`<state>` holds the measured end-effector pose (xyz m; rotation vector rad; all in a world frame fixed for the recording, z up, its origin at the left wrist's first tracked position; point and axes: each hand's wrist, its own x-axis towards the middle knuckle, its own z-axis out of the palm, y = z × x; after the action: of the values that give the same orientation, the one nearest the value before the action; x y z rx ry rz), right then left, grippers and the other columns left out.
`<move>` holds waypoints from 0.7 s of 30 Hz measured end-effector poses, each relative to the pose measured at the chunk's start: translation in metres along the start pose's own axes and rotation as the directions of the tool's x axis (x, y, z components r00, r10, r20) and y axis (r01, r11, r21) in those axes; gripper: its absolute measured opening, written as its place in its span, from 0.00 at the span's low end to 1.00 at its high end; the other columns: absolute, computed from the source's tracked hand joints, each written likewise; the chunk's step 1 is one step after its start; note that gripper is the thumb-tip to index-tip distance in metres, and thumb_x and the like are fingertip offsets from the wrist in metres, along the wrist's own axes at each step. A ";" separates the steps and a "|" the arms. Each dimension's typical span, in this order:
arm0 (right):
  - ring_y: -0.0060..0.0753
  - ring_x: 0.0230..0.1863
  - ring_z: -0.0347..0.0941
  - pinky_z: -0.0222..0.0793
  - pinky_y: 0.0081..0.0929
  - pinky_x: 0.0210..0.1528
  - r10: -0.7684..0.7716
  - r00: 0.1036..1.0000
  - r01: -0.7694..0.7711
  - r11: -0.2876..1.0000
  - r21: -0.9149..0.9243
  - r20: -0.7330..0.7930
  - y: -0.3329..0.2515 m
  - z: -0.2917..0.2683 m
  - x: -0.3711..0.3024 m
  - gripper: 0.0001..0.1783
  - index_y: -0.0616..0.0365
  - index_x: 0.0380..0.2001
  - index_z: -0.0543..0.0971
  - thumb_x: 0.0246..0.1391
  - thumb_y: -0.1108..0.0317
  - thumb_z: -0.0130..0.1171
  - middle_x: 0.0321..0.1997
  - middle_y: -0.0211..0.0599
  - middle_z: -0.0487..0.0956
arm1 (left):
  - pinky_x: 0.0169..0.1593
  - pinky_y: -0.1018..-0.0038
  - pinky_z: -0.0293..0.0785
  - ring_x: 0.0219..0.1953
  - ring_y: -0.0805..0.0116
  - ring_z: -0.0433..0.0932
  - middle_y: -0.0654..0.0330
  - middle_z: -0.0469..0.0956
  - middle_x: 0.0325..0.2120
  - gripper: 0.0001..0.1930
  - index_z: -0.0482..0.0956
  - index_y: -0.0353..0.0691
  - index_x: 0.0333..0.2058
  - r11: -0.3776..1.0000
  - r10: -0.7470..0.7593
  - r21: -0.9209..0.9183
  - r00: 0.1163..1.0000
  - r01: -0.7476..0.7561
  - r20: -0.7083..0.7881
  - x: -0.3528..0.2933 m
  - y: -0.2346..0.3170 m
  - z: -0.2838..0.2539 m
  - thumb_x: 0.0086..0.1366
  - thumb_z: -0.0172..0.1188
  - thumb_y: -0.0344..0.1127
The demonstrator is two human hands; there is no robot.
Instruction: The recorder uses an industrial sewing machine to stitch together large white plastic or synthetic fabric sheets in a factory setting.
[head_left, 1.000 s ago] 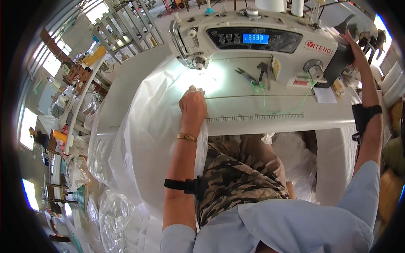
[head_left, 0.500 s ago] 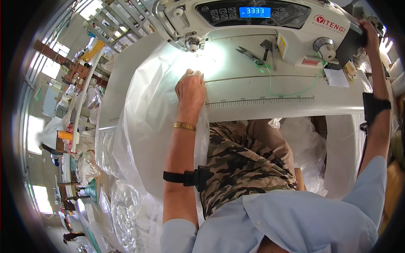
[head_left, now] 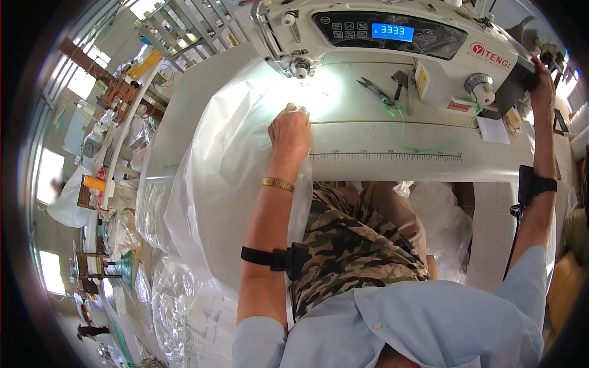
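Note:
A white sewing machine (head_left: 392, 37) with a lit blue display stands before me, its lamp shining on the needle area (head_left: 300, 72). Just on my side of the needle, my left hand (head_left: 291, 134) is closed, fingertips pinching the edge of a large white plastic sheet (head_left: 215, 147). The sheet spreads over the table's left part and hangs down beside my lap. At the machine's far right end, my right hand (head_left: 543, 92) curls round the dark handwheel end; some fingers are hidden there.
Thread snips (head_left: 374, 91) with green thread and a small dark tool (head_left: 399, 81) lie on the table (head_left: 368, 136) right of the needle. A printed ruler (head_left: 392, 156) runs along its front. Crumpled clear plastic (head_left: 175, 306) lies low left; a metal rack (head_left: 184, 27) stands behind.
The whole view has shifted, so the machine appears lower and farther right. My right hand has come slightly toward me at the handwheel end. The left hand keeps its pinch near the needle.

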<state>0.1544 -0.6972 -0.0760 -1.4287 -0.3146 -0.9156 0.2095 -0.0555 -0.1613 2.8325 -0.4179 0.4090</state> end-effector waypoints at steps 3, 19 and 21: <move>0.35 0.65 0.62 0.48 0.34 0.71 0.137 0.982 -0.129 0.989 0.069 -0.133 0.011 0.023 0.003 0.24 0.64 0.56 0.72 0.62 0.60 0.49 0.64 0.43 0.70 | 0.51 0.61 0.74 0.45 0.53 0.79 0.48 0.79 0.44 0.11 0.81 0.38 0.42 1.000 0.007 0.020 0.999 -0.006 -0.050 -0.007 -0.012 0.004 0.61 0.57 0.30; 0.32 0.54 0.73 0.65 0.26 0.59 -0.634 0.769 0.554 0.591 -0.587 0.088 -0.063 0.247 -0.083 0.15 0.63 0.50 0.78 0.64 0.68 0.50 0.53 0.39 0.79 | 0.46 0.59 0.75 0.39 0.50 0.80 0.49 0.79 0.37 0.09 0.82 0.36 0.34 1.000 -0.014 0.014 0.998 0.015 -0.056 -0.012 -0.022 0.005 0.60 0.54 0.30; 0.37 0.52 0.74 0.66 0.33 0.59 -0.506 0.806 0.590 0.662 -0.462 0.305 -0.079 0.300 -0.121 0.10 0.61 0.44 0.76 0.60 0.73 0.53 0.51 0.38 0.79 | 0.44 0.59 0.75 0.38 0.49 0.79 0.50 0.79 0.35 0.09 0.82 0.36 0.35 0.999 0.052 0.003 0.999 -0.052 -0.017 -0.027 -0.023 -0.008 0.59 0.54 0.30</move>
<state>0.1198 -0.3671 -0.0523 -1.9852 -0.6748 -1.4823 0.1898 -0.0252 -0.1670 2.8232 -0.4886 0.4435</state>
